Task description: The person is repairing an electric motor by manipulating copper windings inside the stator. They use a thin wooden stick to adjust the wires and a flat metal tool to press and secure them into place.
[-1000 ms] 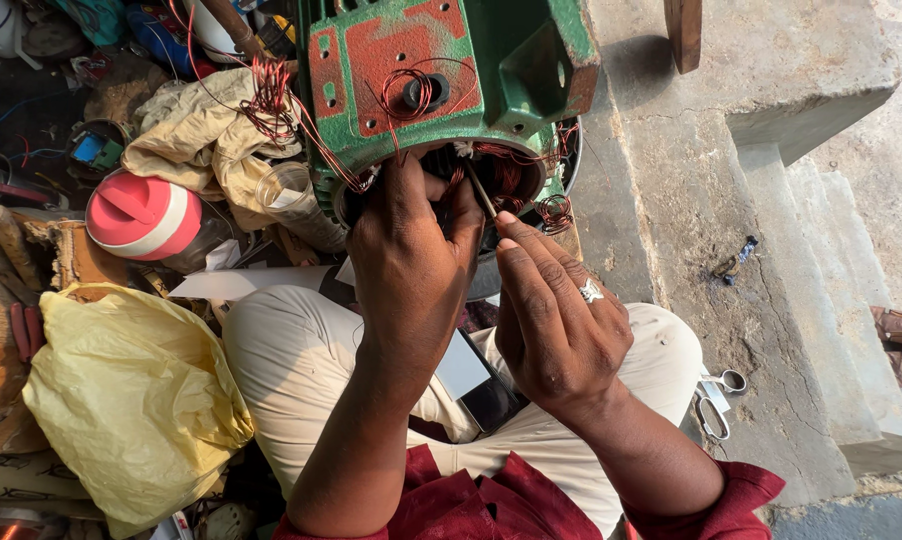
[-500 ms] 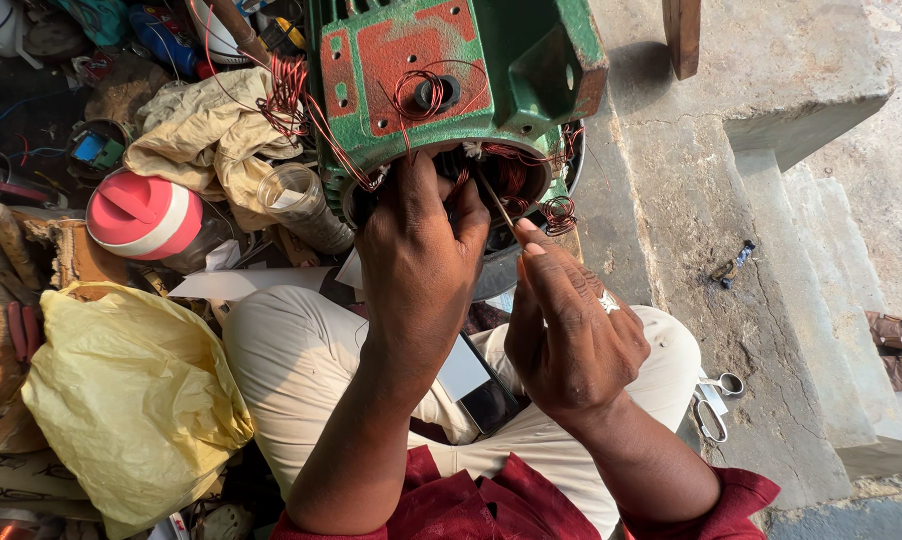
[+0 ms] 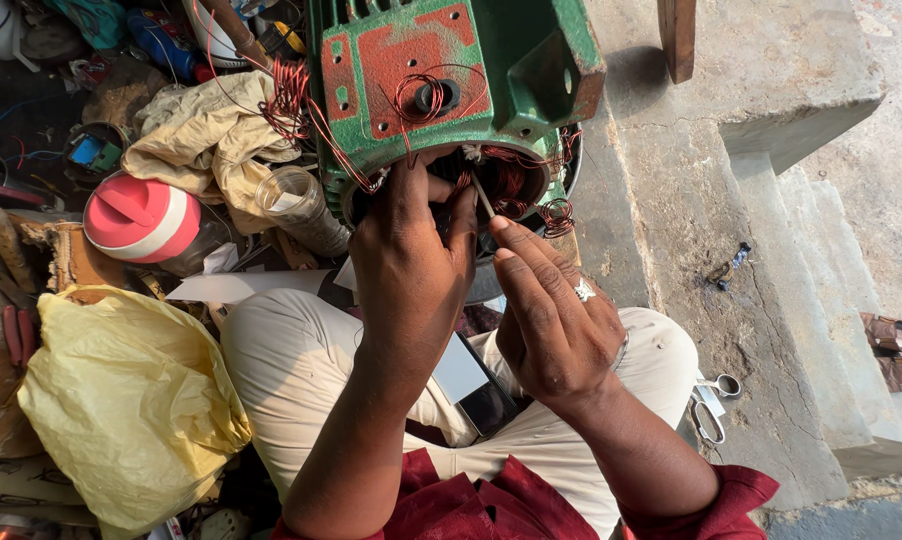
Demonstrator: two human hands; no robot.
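Observation:
A green motor housing [image 3: 451,70] with red-brown patches stands in front of my crossed legs, its round opening facing me. Copper windings [image 3: 516,180] fill that opening, and loose copper wire [image 3: 291,95] trails off its left side. My left hand [image 3: 411,260] reaches into the opening with its fingers curled onto the windings; the fingertips are partly hidden. My right hand [image 3: 551,320], with a ring on one finger, pinches a thin pale strip [image 3: 481,195] whose tip points into the windings.
A yellow plastic bag [image 3: 121,400] lies at my left knee, with a pink-and-white container [image 3: 136,215], a beige cloth [image 3: 201,130] and a clear jar [image 3: 296,205] beyond. A phone [image 3: 476,385] rests on my lap. Scissors [image 3: 711,405] lie by the concrete steps [image 3: 771,250]; sandals [image 3: 896,350] sit on the far right.
My right hand's fingers have shifted slightly along the thin strip, first bunching, then stretching toward the opening. My left hand stays on the windings.

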